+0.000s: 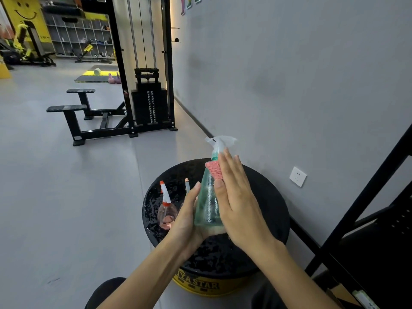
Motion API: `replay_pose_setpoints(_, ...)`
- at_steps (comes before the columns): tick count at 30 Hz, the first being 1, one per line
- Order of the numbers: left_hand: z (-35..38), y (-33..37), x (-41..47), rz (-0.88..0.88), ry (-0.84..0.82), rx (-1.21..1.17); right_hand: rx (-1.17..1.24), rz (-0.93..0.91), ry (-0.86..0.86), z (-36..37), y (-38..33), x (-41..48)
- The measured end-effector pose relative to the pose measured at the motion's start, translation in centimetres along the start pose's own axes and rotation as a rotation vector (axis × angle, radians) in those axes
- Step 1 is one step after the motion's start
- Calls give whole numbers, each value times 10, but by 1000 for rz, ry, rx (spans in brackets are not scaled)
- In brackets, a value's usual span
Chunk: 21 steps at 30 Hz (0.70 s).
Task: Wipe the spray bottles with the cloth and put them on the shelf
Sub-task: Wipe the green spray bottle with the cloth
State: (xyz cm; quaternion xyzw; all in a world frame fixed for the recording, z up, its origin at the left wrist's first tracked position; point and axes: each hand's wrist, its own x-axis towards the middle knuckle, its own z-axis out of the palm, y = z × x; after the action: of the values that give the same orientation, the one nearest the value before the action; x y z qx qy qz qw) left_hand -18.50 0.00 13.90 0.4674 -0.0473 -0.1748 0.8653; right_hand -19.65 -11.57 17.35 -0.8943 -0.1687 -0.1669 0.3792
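Observation:
A clear green spray bottle (208, 197) with a white trigger head is held upright above a round black stool top (267, 208). My left hand (187, 217) cups its base and left side. My right hand (236, 197) lies flat against its right side, pressing a pink cloth (213, 169) onto the bottle's shoulder. A small clear bottle with an orange and white nozzle (167, 208) stands on the stool to the left. Behind my left hand, only the orange tip of another nozzle (187, 184) shows.
A black metal shelf frame (361, 219) stands at the right against the grey wall, which has a white socket (298, 176). A black cable weight machine (148, 99) with foot rests stands ahead on the left. Open grey floor lies left of the stool.

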Motion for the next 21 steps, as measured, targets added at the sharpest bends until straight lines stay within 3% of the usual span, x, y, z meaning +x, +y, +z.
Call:
replay_pose_setpoints(9,-3,-2,2,40,31,10,-82,-88,64,17,3,-32)
replay_pose_setpoints(16,4,-7,1,38,-35,37,3,8,44,-9,4,9)
replay_pose_setpoints(21,3,-7,7,52,30,17,-22,-45,23,-2,0,-3)
